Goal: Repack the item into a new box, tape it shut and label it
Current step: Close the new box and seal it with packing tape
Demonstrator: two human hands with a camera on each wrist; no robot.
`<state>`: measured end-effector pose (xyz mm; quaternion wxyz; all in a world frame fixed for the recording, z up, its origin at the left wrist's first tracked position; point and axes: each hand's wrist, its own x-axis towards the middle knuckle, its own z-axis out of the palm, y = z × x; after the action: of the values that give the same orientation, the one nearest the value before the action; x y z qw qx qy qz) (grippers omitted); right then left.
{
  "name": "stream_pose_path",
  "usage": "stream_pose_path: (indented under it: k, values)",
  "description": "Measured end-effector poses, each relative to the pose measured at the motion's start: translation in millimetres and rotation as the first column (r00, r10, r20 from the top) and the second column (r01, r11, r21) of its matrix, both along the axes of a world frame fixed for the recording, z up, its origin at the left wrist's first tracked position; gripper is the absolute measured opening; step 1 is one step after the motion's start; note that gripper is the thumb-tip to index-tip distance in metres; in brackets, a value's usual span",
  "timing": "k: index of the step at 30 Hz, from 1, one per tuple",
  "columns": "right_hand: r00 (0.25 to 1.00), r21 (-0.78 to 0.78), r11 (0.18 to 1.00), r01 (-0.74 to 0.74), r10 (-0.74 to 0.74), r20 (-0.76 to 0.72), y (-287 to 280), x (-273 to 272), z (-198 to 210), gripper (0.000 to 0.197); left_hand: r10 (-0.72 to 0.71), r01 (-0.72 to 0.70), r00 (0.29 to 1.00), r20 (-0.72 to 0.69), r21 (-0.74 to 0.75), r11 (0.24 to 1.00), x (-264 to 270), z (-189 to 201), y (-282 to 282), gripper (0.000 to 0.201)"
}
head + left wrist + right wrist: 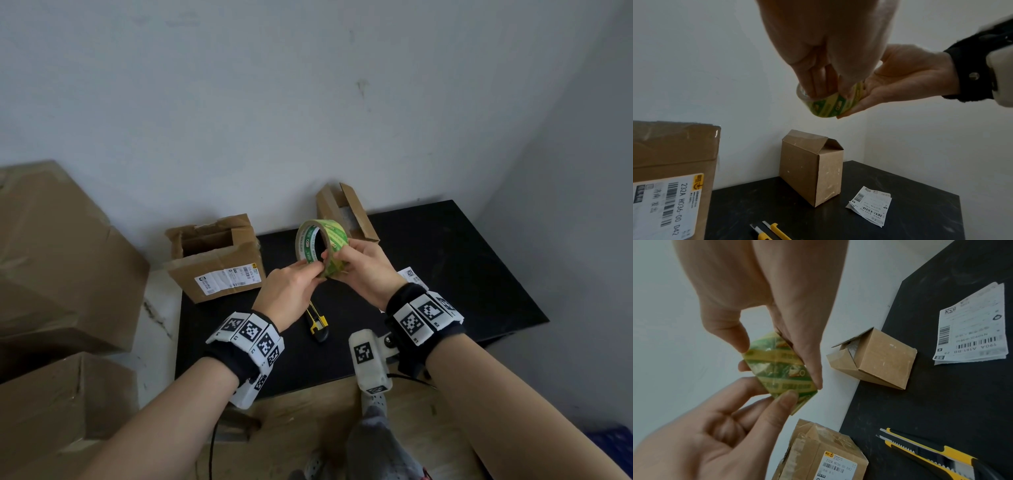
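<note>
Head view shows my right hand [363, 270] gripping the round green-and-yellow tape roll [322, 247] above the black table [462, 260], while my left hand [291, 291] pinches its rim, and I should scratch slowly to find the loose end.

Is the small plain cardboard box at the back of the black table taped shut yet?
Not yet. The small box has its top flaps standing apart, with something pale visible inside.

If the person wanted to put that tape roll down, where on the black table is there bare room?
The right part of the black table, beyond the paper label, is bare, as is the near strip right of the utility knife. It is crowded between the labelled box and small box.
</note>
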<state>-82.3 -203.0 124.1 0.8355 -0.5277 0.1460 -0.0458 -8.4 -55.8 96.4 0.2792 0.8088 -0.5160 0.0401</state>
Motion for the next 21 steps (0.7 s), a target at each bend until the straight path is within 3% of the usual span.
stream_pose_path:
  k: [2, 5, 11, 15, 21]
  values:
    - [1.0, -0.002, 1.0, -0.008, 0.008, -0.004, 0.8, -0.1, -1.4, 0.018, -0.012, 0.012, 1.0, 0.003, 0.016, 1.0, -1.1, 0.1, 0.0, 0.014]
    - [0.999, 0.008, 1.0, -0.022, 0.022, -0.038, 1.7, 0.7, -3.4, 0.047, -0.016, 0.015, 1.0, 0.012, 0.031, 0.999, -2.9, -0.8, 0.3, 0.016]
    - [0.999, 0.012, 1.0, -0.02, 0.02, -0.027, 3.5, -1.6, -3.0, 0.047, -0.022, 0.021, 1.0, 0.018, 0.03, 0.999, -5.3, -1.7, 0.9, 0.017]
    - [1.0, 0.033, 0.999, -0.027, 0.027, 0.0, 0.8, -4.1, -5.1, 0.029, 0.002, -0.003, 1.0, -0.027, -0.027, 1.0, -5.3, -1.5, 2.5, 0.013]
    - [0.968, -0.182, 0.952, 0.247, -0.252, -0.006, 0.2, -0.6, -8.7, 0.026, 0.066, -0.069, 0.994, -0.083, -0.039, 0.997, -3.1, -6.0, 3.7, 0.015]
